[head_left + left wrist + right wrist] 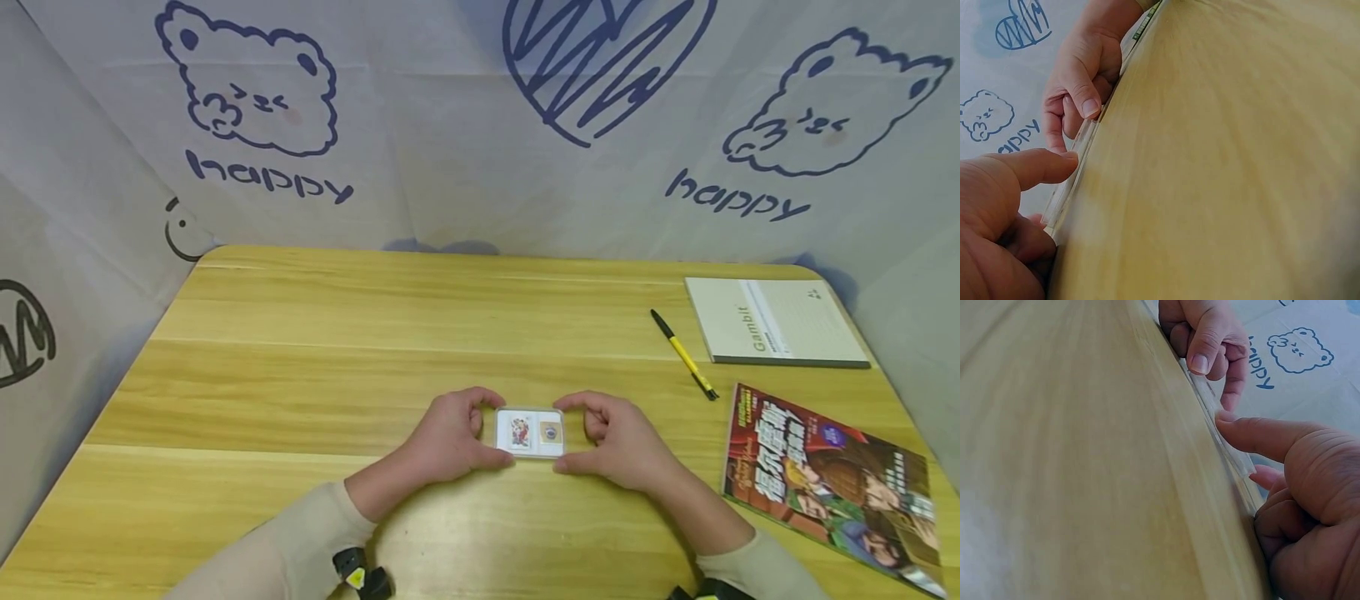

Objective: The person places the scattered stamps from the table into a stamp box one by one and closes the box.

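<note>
A small clear plastic case (529, 432) lies flat at the middle of the table's near half. Behind its cover shows a white insert with a colourful figure on the left and a small tan square on the right. My left hand (459, 433) grips its left end, thumb at the near corner and index finger at the far corner. The right hand (617, 437) holds the opposite end the same way. Seen edge-on in the left wrist view, the case (1075, 181) is thin and low along the wooden surface. Both hands' other fingers are curled in.
On the right lie a yellow and black pen (684, 354), a pale notebook (780, 321) and a glossy comic-style book (832, 487). The wooden table (300, 333) meets a white cloth backdrop (450, 150) with blue drawings at its far edge.
</note>
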Motion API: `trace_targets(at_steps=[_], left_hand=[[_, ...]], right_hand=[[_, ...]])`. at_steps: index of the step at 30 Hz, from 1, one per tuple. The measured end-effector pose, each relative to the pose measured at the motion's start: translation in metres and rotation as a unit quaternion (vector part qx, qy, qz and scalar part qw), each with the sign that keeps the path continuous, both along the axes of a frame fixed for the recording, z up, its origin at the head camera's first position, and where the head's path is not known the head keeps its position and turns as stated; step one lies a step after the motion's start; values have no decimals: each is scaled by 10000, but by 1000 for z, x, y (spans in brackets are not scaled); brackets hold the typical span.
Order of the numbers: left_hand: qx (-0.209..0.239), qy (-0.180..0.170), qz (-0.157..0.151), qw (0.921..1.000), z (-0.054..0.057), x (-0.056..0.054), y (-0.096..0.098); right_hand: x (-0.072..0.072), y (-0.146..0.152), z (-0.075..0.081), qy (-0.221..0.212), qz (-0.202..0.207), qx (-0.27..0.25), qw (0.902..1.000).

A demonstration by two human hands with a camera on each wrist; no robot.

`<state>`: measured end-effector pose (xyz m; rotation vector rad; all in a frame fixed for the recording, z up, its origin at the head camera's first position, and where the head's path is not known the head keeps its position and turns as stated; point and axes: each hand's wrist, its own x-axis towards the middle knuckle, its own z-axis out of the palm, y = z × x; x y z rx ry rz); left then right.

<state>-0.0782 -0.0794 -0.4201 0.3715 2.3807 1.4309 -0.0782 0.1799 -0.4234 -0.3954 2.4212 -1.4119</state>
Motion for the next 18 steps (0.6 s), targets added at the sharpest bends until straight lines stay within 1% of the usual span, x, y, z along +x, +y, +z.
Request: trace_targets(at_steps=[10, 18], left_hand=[[-210, 24, -123, 9997, 1, -2, 0], [-251, 101, -245, 9993, -1, -3, 0]], right_hand=[[0, 0, -1, 22, 35, 103, 9999], [0, -1, 0, 57, 48, 113, 9999]])
